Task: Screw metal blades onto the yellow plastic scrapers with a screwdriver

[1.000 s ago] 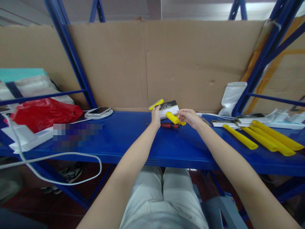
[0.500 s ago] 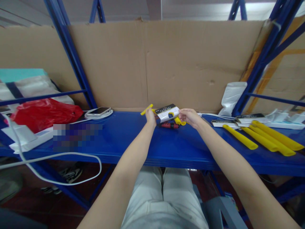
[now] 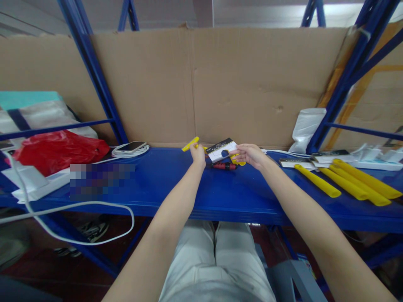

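My left hand (image 3: 198,155) is closed around a narrow yellow piece (image 3: 190,144), whose end sticks out above the fingers. In my right hand (image 3: 250,154), the fingers pinch the right edge of a black-and-white printed card (image 3: 222,147). The card has a round hole, and the blue tabletop shows through it. The card's left edge lies close to my left hand; whether they touch I cannot tell. Just below the card lies a dark red and black tool (image 3: 224,166), partly covered. Another yellow piece (image 3: 239,162) shows beneath my right fingers.
Several yellow sleeves (image 3: 317,180) lie on the right of the blue table (image 3: 163,180), with more printed cards (image 3: 297,163) behind them. A phone (image 3: 132,146) rests on a coiled white cable at left, near a red plastic bag (image 3: 63,149). Cardboard (image 3: 236,84) stands along the back.
My left hand has shifted slightly left with the yellow piece. The card has turned a little, and its hole now shows blue where yellow showed before.
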{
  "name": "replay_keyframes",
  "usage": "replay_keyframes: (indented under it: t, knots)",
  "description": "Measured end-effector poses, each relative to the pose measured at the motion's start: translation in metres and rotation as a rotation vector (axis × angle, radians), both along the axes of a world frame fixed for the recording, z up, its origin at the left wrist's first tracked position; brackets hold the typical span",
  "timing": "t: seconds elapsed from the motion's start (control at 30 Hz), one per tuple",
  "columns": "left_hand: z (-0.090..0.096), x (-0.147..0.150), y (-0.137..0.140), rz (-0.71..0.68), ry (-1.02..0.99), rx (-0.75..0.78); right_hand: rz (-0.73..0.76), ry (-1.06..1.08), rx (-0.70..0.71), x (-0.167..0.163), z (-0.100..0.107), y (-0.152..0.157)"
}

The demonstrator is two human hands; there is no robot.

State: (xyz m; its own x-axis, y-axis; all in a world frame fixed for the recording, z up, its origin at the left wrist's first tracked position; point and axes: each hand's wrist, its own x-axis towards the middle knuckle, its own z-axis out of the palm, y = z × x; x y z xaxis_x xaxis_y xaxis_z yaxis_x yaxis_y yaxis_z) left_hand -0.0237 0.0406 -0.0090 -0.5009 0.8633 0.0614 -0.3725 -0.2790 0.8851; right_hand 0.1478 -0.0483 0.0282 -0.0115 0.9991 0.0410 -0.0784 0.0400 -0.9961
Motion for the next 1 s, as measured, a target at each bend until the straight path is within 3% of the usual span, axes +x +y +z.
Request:
replay_keyframes:
  t: [0.33,0.57,0.77,1.0]
  knots:
    - [0.011,0.001,-0.019,-0.065,0.095,-0.059,-0.032,0.072,0.006,0.005,0.007,-0.002]
    - [0.014,0.007,-0.025,-0.120,0.095,-0.060,-0.337,0.201,0.241,0.052,0.027,0.018]
    - [0.015,0.013,-0.031,-0.152,0.115,-0.036,-0.676,-0.052,0.037,0.089,0.017,0.055]
    - [0.013,0.020,-0.034,-0.178,0.124,-0.024,-0.735,-0.135,-0.131,0.113,-0.010,0.081]
